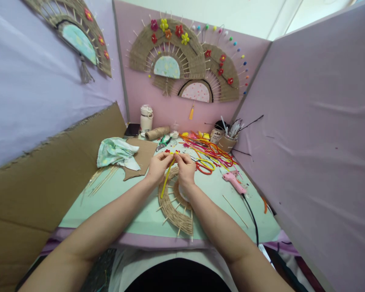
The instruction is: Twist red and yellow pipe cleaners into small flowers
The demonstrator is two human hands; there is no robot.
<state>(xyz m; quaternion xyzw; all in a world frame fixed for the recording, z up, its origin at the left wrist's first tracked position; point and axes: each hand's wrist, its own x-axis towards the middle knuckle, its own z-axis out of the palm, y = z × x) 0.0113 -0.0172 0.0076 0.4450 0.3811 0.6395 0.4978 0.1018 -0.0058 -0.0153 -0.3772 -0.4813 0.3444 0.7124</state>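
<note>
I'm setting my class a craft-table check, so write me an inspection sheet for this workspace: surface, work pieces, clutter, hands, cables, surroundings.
Surface: light green table, most crowded toward the back.
Work pieces: a yellow strip hangs down over a woven fan lying on the table.
Clutter: tangled colored strips, scissors and a pink glue gun on the right; a crumpled cloth partly over a cardboard piece on the left.
Hands: left hand and right hand pinch together at the strip's upper end.
Cables: one black cable runs from the glue gun toward the near edge.
Surroundings: decorated fans on the pink back panel; purple panel on the right.
</note>
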